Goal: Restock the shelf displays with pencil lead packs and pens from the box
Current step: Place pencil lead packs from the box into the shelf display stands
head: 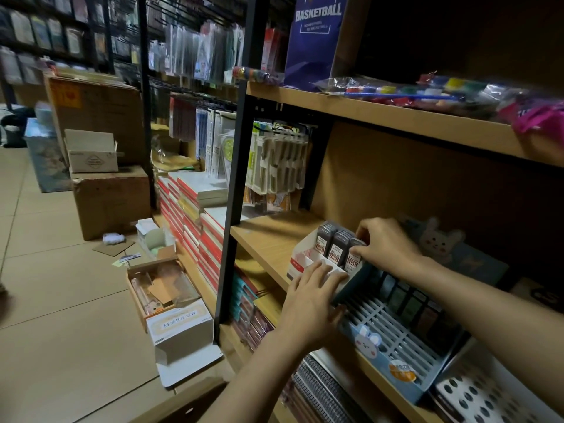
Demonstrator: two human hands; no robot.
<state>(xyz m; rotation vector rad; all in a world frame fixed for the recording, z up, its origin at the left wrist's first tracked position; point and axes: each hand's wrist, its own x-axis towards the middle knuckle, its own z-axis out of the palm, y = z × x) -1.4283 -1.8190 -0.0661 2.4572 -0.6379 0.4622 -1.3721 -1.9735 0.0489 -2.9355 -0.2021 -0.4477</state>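
Observation:
A small white and red display box [300,260] stands on the middle wooden shelf [268,239]. Three rows of grey pencil lead packs [337,247] with price stickers stand in it. My right hand [386,244] reaches over the box and pinches the rightmost row of packs at its top. My left hand [311,296] lies flat, fingers straight, against the front of the display box and the edge of a blue slotted rack [393,337] beside it. On the floor lies an opened white carton [180,328] next to an open box of pens [158,288].
Stacked notebooks [195,215] fill the low shelf at left. Cardboard cartons [110,199] stand on the tiled floor behind. The top shelf carries paint sets [427,90] and a blue basketball bag [317,38]. A rabbit-print holder [439,239] sits behind my right hand.

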